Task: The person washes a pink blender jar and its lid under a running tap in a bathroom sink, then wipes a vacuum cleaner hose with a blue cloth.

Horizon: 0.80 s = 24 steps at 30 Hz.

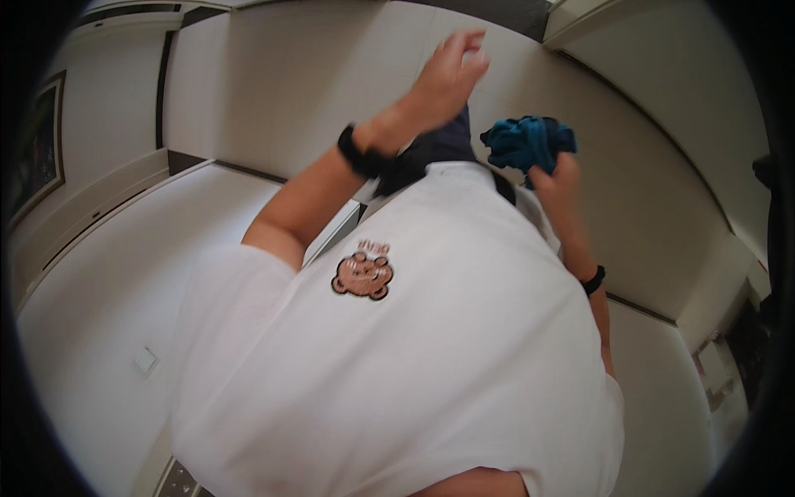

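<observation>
My left hand (pixel 450 79) is raised at the upper middle, with a dark band around its wrist. Its fingers are loosely bent and slightly blurred; a gap shows between them, and I see nothing held. To the right, my right hand (pixel 561 180) is closed on a crumpled blue cloth (pixel 526 142) with darker navy parts. The cloth bunches out beyond the fingers, which are partly hidden. What kind of cloth item it is cannot be made out. The two hands are apart.
Pale floor tiles (pixel 331 66) with dark border strips lie beyond my hands. At the left are a white wall (pixel 108 273) with a small switch plate (pixel 146 361) and a framed picture (pixel 37 149). A pale wall or door (pixel 662 66) stands at the upper right.
</observation>
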{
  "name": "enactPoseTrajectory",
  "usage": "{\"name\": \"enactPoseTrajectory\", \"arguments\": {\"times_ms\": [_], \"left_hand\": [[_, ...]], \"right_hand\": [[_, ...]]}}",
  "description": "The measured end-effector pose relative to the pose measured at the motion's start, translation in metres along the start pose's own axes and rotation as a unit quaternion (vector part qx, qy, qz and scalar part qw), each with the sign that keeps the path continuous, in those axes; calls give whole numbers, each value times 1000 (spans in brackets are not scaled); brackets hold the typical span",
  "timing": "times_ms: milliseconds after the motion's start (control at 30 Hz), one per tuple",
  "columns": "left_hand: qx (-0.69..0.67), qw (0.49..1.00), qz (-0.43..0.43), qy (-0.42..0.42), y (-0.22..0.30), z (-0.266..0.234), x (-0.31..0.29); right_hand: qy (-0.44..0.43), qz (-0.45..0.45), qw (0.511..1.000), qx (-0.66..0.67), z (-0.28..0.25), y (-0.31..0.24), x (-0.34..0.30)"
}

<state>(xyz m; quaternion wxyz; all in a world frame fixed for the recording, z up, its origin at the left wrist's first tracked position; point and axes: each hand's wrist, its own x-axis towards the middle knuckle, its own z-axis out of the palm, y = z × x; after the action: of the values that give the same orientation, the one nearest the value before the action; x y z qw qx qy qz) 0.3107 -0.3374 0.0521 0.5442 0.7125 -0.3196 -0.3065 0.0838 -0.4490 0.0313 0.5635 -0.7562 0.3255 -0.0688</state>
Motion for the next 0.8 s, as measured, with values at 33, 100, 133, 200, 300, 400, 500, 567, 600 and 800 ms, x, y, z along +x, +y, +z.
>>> {"name": "enactPoseTrajectory", "arguments": {"times_ms": [33,100,133,200,300,400,500,567,600,800], "left_hand": [[-85,995,-49,-3,5,-7,21],[-148,988,25,19,20,-16,57],[-168,982,72,40,29,-16,81],[-164,981,98,10,47,-23,105],[-161,983,81,-22,67,-12,120],[-58,992,69,-86,66,-34,116],[102,983,32,-149,36,-67,88],[132,984,13,-122,18,-80,88],[83,991,-9,-108,14,-84,97],[37,997,-67,10,56,-85,139]], "right_hand": [[-13,58,998,-7,0,-1,7],[4,32,999,-11,-12,-5,20],[27,13,1000,0,-24,-5,22],[84,32,996,21,-51,-10,10],[125,51,991,17,-97,-13,-20],[179,107,977,33,-103,-31,-34],[232,263,933,-82,-90,-61,-18],[292,133,943,86,-85,-75,36],[298,125,937,133,-83,-82,64],[200,-12,979,42,-88,-123,169]]}}
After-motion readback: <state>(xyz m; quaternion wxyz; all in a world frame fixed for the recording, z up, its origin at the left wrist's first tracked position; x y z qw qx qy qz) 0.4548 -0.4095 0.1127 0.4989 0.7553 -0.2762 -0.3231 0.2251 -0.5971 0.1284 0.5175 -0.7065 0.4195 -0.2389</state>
